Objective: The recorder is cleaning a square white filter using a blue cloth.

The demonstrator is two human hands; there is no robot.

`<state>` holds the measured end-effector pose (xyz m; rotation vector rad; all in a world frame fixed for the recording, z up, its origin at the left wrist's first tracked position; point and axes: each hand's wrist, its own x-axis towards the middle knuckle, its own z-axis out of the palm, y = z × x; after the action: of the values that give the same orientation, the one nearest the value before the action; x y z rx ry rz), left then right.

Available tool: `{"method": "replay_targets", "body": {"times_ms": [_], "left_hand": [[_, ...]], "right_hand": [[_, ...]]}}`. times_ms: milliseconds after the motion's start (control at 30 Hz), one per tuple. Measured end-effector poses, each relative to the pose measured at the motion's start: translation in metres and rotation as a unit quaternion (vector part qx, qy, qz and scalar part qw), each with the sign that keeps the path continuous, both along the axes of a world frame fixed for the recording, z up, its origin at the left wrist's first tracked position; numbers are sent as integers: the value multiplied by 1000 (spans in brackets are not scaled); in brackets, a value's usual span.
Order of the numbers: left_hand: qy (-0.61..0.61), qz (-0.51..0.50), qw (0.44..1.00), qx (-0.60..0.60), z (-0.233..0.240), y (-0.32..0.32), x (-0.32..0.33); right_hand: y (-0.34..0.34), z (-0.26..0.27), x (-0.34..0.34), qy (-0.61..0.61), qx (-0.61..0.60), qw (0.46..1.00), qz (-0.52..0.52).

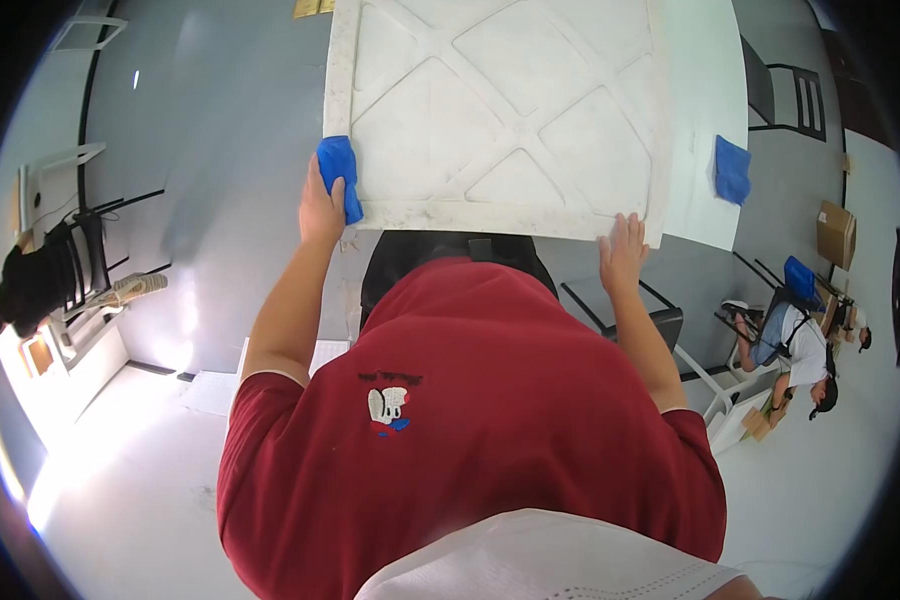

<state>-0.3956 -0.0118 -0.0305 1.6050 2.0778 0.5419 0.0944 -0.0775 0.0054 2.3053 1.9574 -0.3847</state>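
Note:
A white panel [510, 120] with raised crossing ribs and smudged edges lies before me. At its left edge, near the lower left corner, my left hand [324, 196] grips a folded blue cloth [337, 169] against the rim. The fingers of my right hand [622, 247] rest on the panel's near edge by the right corner, with the thumb apart and no separate thing in them. Under or beside the panel, to the right, a pale white surface [701, 112] shows. A second blue cloth [732, 169] lies over its right edge.
A black chair [660, 322] stands close by my right forearm; another black chair [802, 101] is at the upper right. At far right, a seated person [802, 352] works near a cardboard box [836, 234]. Another person [34, 277] sits at far left.

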Motion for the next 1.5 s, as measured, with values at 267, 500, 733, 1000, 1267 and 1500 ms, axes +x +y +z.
{"method": "replay_targets", "body": {"times_ms": [267, 500, 733, 1000, 1267, 1500], "left_hand": [[-120, 207, 971, 12, 19, -7, 11], [-12, 194, 976, 99, 36, -34, 21], [168, -94, 981, -29, 38, -51, 104], [203, -94, 973, -52, 38, -44, 106], [218, -47, 975, -20, 24, -43, 93], [171, -21, 979, 113, 23, -33, 68]], "right_hand": [[27, -4, 38, -60, 52, 997, 13], [73, -30, 97, -78, 180, 949, -246], [75, -34, 91, -84, 60, 972, -210], [73, -27, 78, -30, 87, 972, -217], [72, -25, 75, -36, 66, 974, -212], [72, -20, 71, -27, 82, 976, -198]]}}
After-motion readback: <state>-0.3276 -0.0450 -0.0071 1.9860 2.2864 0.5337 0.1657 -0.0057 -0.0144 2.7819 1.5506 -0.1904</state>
